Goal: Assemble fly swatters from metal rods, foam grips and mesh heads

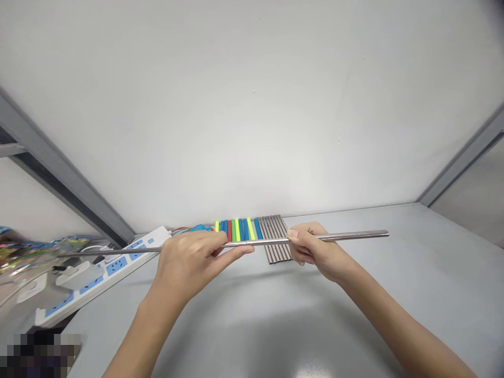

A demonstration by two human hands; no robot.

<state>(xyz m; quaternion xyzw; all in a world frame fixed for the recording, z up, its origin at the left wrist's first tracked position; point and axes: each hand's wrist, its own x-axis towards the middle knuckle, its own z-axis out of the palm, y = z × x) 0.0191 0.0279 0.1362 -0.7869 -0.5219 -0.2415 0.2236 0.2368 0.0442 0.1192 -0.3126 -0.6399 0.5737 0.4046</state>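
Note:
A long, thin metal rod (268, 242) runs nearly level across my view, with faint joint lines between my hands. My left hand (192, 254) is closed around its left part, the thumb stretched along beneath it. Thumb and curled fingers of my right hand (311, 244) pinch it further right. The right end of the rod sticks out past that hand; the left end reaches toward the power strip and blurs there. Behind and below the rod lies a row of short metal tubes (277, 254), side by side. Left of them is a row of coloured sticks (237, 228), partly covered by my left hand.
A white and blue power strip (116, 266) with plugged-in chargers (81, 275) lies at the left. Blurry plastic packaging (35, 257) is beside it. A pale wall (260, 115) rises behind the grey tabletop (413, 283), with grey frame posts at both sides.

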